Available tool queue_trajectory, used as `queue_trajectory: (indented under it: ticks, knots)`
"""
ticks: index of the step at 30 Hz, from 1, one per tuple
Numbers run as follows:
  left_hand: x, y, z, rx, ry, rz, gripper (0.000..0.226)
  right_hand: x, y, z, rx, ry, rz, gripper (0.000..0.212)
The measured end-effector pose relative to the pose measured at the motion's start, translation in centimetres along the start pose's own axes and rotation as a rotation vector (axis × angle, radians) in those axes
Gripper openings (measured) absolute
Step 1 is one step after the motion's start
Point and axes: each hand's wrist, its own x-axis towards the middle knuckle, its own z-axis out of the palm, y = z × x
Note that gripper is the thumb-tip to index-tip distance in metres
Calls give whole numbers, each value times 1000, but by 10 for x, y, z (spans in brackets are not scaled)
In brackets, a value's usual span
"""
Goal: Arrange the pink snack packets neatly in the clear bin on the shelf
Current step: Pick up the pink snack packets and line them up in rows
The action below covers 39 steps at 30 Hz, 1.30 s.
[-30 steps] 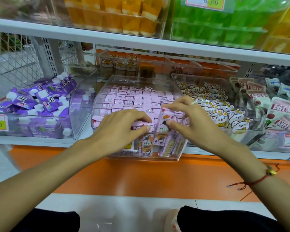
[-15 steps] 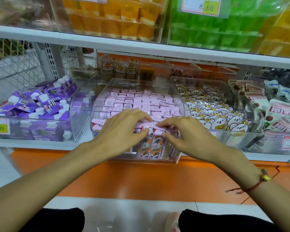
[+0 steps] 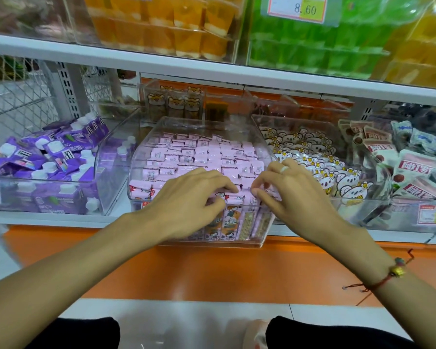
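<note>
Front pink packets (image 3: 233, 197) under hands

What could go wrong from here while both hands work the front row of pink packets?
1. The left hand and right hand press on upright pink snack packets at the front wall of the clear plastic bin; a hard push might topple or crush them.
2. The bin's front overhangs the white shelf edge, so downward pressure might tip it forward.
</note>
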Motion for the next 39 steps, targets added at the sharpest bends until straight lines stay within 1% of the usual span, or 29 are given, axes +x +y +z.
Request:
queue_trajectory:
  ticks: [2,4,6,9,12,13,14,15,16,18,20,21,22,24,25,26,27,28,30,31,32,33,34,35,36,37,39]
  knots:
    - [1,0,1,-18,24,-7,22,2,-4,3,-52,10,-40,12]
    - [1,0,3,-28,45,-11,21,3,-6,5,-93,19,-56,14]
    - [1,0,4,-37,61,-16,20,4,-8,4,-21,88,-11,15]
    - [1,1,6,-25,66,-13,22,7,-9,-4,222,289,121,15]
    - [1,2,5,-3,58,-3,23,9,-5,-18,390,589,253,9]
    - [1,2,4,-8,52,0,23,9,-3,-22,451,670,307,7]
    - [1,2,4,-16,52,4,24,9,-1,-24,531,716,374,7]
    - [0,1,5,-25,62,3,26,8,0,-25,625,724,457,8]
    - [-1,1,5,-45,89,-1,31,8,1,-25,726,696,547,10]
    - [-2,2,2,-152,183,-6,48,8,1,-21,949,580,721,12]
    - [-4,7,-3,-275,227,76,71,8,-3,-18,1160,448,837,16]
    - [-4,8,-6,-261,239,146,78,9,-6,-16,1255,399,860,18]
    - [-4,9,-6,-221,259,220,76,9,-9,-15,1341,364,864,19]
    - [-5,10,-8,-183,331,308,55,10,-15,-15,1456,297,843,25]
    - [-6,11,-9,-212,363,313,44,10,-17,-16,1484,256,828,27]
    - [-6,11,-10,-275,387,289,38,11,-18,-17,1492,215,820,26]
    - [-6,11,-10,-388,398,220,34,12,-18,-18,1483,184,825,23]
    - [-6,12,-12,-542,399,110,29,13,-17,-17,1436,173,836,23]
    - [-4,12,-14,-856,394,-129,16,13,-12,-19,1234,220,804,24]
    - [-3,9,-14,-935,392,-237,20,12,-11,-20,1128,265,730,21]
    - [-2,7,-13,-951,381,-324,34,11,-12,-22,1044,294,617,17]
    - [-2,7,-13,-930,369,-395,55,9,-14,-24,967,281,489,17]
    - [-2,8,-13,-896,355,-440,73,7,-17,-25,879,229,365,25]
    - [-2,9,-12,-875,343,-454,84,5,-20,-24,780,155,255,35]
    - [-2,10,-11,-862,327,-445,88,3,-23,-22,682,89,170,43]
    - [-1,12,-11,-864,309,-426,88,3,-26,-21,591,52,105,47]
    - [1,16,-10,-905,294,-374,80,4,-28,-19,469,73,42,41]
